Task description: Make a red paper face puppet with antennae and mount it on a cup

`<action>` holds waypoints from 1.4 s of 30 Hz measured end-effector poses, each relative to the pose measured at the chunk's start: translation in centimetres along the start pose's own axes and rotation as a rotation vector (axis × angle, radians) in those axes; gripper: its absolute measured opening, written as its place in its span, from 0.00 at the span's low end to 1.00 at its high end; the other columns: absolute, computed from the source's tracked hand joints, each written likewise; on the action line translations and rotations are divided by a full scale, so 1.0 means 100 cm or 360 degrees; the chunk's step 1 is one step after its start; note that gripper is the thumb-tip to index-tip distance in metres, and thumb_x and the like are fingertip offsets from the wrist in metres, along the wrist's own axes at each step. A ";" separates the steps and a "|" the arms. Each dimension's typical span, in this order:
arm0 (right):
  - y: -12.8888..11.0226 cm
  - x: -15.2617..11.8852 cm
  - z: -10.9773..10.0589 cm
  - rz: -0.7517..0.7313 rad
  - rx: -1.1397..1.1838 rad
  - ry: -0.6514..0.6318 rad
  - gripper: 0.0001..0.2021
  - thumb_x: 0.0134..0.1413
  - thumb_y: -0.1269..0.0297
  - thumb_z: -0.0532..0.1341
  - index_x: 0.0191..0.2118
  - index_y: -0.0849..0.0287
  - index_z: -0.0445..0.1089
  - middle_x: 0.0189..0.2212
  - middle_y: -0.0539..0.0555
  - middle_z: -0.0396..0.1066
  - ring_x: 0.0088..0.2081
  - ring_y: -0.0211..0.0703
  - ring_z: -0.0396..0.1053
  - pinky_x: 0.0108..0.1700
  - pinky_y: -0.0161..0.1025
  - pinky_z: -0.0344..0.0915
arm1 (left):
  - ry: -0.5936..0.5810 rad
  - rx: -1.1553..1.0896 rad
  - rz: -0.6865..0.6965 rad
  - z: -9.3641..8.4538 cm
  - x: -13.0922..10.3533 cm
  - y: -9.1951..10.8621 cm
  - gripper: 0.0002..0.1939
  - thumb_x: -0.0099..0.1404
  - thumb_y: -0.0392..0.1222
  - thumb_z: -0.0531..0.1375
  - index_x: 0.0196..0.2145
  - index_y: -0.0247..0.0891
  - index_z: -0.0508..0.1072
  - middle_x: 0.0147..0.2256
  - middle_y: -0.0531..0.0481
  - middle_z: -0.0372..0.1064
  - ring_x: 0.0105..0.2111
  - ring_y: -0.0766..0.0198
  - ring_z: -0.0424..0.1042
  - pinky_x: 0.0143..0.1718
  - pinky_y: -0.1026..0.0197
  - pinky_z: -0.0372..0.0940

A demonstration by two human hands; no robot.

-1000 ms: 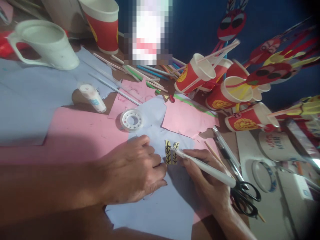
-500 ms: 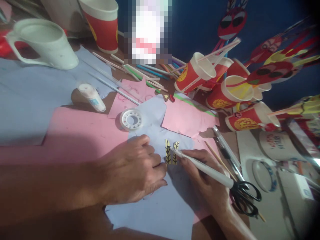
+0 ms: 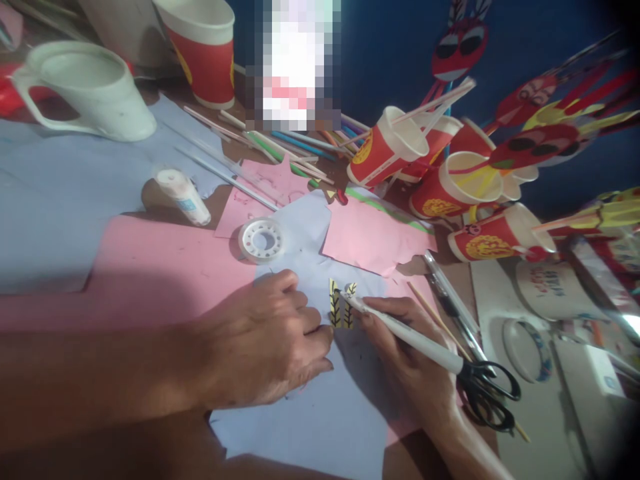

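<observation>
Two narrow yellow paper strips with black branching lines, a left strip (image 3: 335, 308) and a right strip (image 3: 349, 313), lie side by side on blue paper (image 3: 305, 427). My right hand (image 3: 415, 353) grips a white marker (image 3: 415, 337), its tip close to the top of the strips. My left hand (image 3: 270, 340) rests on the paper with fingers curled, fingertips beside the left strip's lower end; whether they pinch anything is hidden. Black-handled scissors (image 3: 487, 393) lie beyond the marker's back end. A roll of clear tape (image 3: 261, 239) sits above my left hand.
A pale green mug (image 3: 85, 87) and a glue bottle (image 3: 183, 195) stand at left. Red paper cups (image 3: 387, 147) with straws and red paper faces are at the back right. Pens (image 3: 453, 307) and a wooden stick lie right of my right hand; pink paper (image 3: 175, 267) spreads at left.
The whole view has shifted very slightly. Both hands and the marker hold almost the same position over the strips.
</observation>
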State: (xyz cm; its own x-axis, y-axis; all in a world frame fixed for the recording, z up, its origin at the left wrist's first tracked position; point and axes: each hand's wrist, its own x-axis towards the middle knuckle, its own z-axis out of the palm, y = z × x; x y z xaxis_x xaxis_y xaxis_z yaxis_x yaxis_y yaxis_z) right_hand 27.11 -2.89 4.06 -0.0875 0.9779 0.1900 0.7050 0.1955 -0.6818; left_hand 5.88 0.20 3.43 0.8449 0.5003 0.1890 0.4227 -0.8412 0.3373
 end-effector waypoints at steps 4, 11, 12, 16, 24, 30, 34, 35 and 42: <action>-0.002 -0.002 0.001 0.0133 0.0144 0.0080 0.04 0.55 0.64 0.62 0.36 0.57 0.72 0.24 0.50 0.76 0.24 0.39 0.73 0.19 0.31 0.65 | 0.0015 -0.0011 -0.0002 0.000 -0.001 0.001 0.13 0.70 0.45 0.52 0.33 0.37 0.73 0.24 0.53 0.68 0.25 0.61 0.65 0.36 0.53 0.51; 0.000 0.000 0.000 -0.0031 0.0057 -0.0007 0.04 0.55 0.68 0.62 0.38 0.55 0.71 0.28 0.49 0.76 0.27 0.37 0.74 0.26 0.30 0.69 | -0.0013 -0.0042 -0.0012 0.000 -0.004 0.002 0.14 0.71 0.44 0.51 0.32 0.38 0.72 0.24 0.53 0.68 0.26 0.60 0.65 0.36 0.53 0.51; 0.001 0.000 -0.001 -0.0068 0.0038 -0.0027 0.05 0.55 0.69 0.62 0.38 0.55 0.70 0.29 0.48 0.76 0.28 0.36 0.74 0.28 0.30 0.70 | -0.0008 -0.0042 -0.0012 0.000 -0.003 0.002 0.14 0.71 0.44 0.51 0.32 0.38 0.72 0.24 0.53 0.68 0.26 0.60 0.65 0.36 0.53 0.51; 0.003 0.001 -0.001 -0.0116 -0.0010 -0.0040 0.05 0.55 0.70 0.62 0.39 0.56 0.70 0.28 0.49 0.75 0.26 0.36 0.73 0.28 0.30 0.70 | 0.0017 -0.0031 -0.0007 0.001 -0.002 0.001 0.14 0.71 0.45 0.51 0.33 0.38 0.72 0.24 0.52 0.69 0.25 0.61 0.65 0.36 0.54 0.51; 0.005 -0.002 0.004 -0.0077 -0.0049 -0.0035 0.04 0.55 0.68 0.62 0.37 0.56 0.70 0.26 0.49 0.75 0.25 0.37 0.73 0.25 0.32 0.68 | 0.0022 -0.0034 0.0009 0.000 -0.002 0.001 0.12 0.70 0.44 0.52 0.33 0.39 0.72 0.24 0.53 0.68 0.25 0.61 0.65 0.36 0.54 0.51; 0.005 -0.001 0.005 -0.0091 0.0000 -0.0062 0.04 0.55 0.68 0.61 0.38 0.56 0.70 0.28 0.50 0.76 0.27 0.39 0.74 0.26 0.33 0.69 | 0.0021 -0.0057 0.0003 0.001 -0.002 0.000 0.12 0.70 0.44 0.52 0.34 0.38 0.73 0.24 0.52 0.68 0.25 0.61 0.65 0.35 0.54 0.51; 0.004 -0.001 0.005 -0.0067 0.0039 -0.0070 0.05 0.55 0.70 0.61 0.38 0.55 0.70 0.30 0.49 0.76 0.29 0.37 0.74 0.30 0.32 0.70 | 0.0021 -0.0049 0.0002 0.002 -0.001 -0.001 0.13 0.70 0.44 0.52 0.34 0.37 0.73 0.24 0.52 0.68 0.25 0.61 0.65 0.36 0.54 0.52; 0.004 0.000 0.005 -0.0069 0.0044 -0.0077 0.06 0.55 0.70 0.61 0.39 0.55 0.70 0.30 0.49 0.77 0.29 0.37 0.74 0.30 0.32 0.70 | 0.0021 -0.0052 0.0002 0.002 -0.001 -0.001 0.13 0.70 0.44 0.52 0.33 0.37 0.73 0.24 0.52 0.68 0.25 0.61 0.65 0.36 0.54 0.52; 0.004 -0.001 0.002 0.0064 0.0201 -0.0005 0.06 0.55 0.67 0.63 0.39 0.55 0.72 0.29 0.51 0.77 0.30 0.40 0.75 0.27 0.33 0.70 | 0.0049 -0.0033 -0.0009 0.000 -0.001 0.001 0.12 0.69 0.45 0.54 0.32 0.38 0.73 0.23 0.52 0.68 0.24 0.62 0.65 0.36 0.55 0.52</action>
State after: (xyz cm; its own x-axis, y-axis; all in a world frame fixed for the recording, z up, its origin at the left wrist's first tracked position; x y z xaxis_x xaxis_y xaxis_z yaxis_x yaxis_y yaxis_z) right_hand 27.23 -2.92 3.64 -0.0634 0.9853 0.1589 0.6136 0.1641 -0.7724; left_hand 5.82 0.10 3.45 0.8320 0.5114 0.2150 0.4203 -0.8341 0.3573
